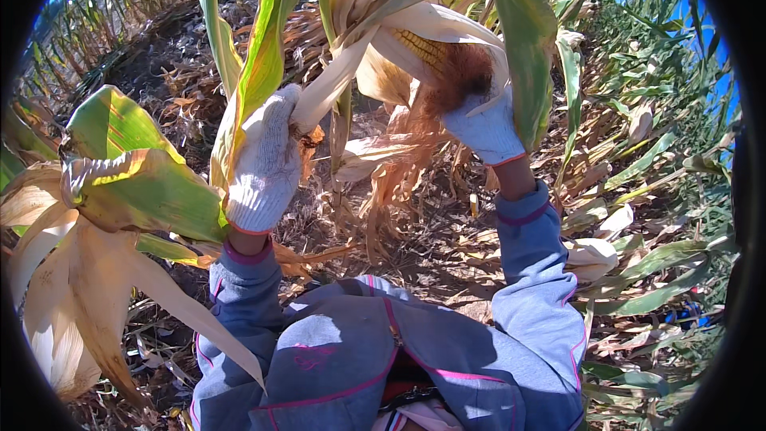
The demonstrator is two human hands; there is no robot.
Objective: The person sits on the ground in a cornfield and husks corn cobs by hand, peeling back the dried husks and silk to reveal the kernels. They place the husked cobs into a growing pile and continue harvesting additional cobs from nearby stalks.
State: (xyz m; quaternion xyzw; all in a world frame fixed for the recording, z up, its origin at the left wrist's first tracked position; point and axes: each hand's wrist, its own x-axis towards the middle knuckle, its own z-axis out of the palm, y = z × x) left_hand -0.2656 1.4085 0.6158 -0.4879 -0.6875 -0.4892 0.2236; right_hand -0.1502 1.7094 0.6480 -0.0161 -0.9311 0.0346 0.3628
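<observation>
My left hand point(266, 158), in a white knit glove, is closed on a pale dry corn husk leaf point(335, 81) pulled out to the left. An ear of corn point(422, 51) with yellow kernels showing hangs on the stalk at top centre, its husk partly peeled. My right hand point(485, 123), gloved alike, is at the tip of that ear, against the brown corn silk point(464, 75); its fingers are partly hidden by silk and husk, so its grip is unclear. Green and yellow corn leaves point(263, 54) hang beside both hands.
An opened, dry husk point(90, 287) with green leaves spreads at the left. Fallen stalks and husks point(634, 269) lie along the right. Dry leaves point(419, 191) hang below the ear, over soil strewn with plant litter. Standing corn rises at the upper left.
</observation>
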